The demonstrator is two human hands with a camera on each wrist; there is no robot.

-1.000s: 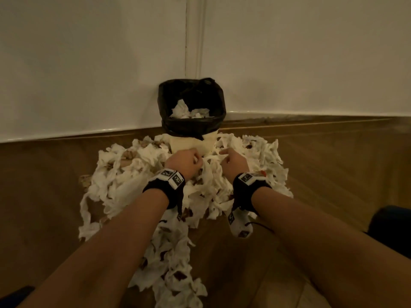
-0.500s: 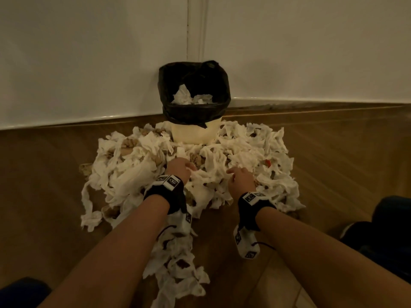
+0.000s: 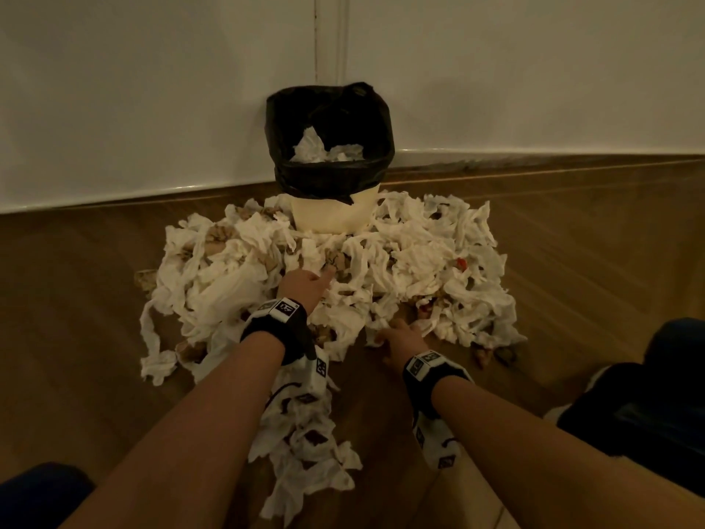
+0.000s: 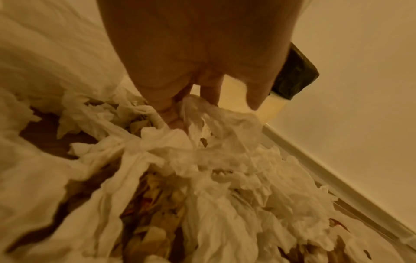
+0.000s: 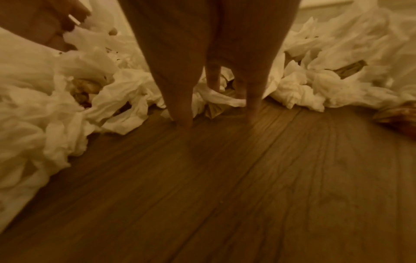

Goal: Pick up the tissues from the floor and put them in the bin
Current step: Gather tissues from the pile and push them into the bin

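Observation:
A big heap of white tissues (image 3: 419, 269) covers the wooden floor in front of the bin (image 3: 332, 215), a cream tub with a black liner (image 3: 328, 173) that has a few tissues inside. My left hand (image 3: 305, 286) is sunk in the middle of the heap, and in the left wrist view its fingers (image 4: 171, 113) curl into a bunch of tissues (image 4: 216, 124). My right hand (image 3: 400, 334) is at the heap's near edge. In the right wrist view its straight fingers (image 5: 182, 110) point down and touch the floor, holding nothing.
The bin stands in a corner of two white walls with a skirting board (image 3: 534, 154). Brown stained scraps and a red bit (image 3: 461, 263) lie among the tissues. A tail of tissues (image 3: 305, 452) runs toward me. Dark shapes sit at right (image 3: 648, 395) and bottom left (image 3: 38, 494).
Both hands have drawn back from just in front of the bin toward me. The right hand has come to the heap's near edge, and the left stays in the heap's middle.

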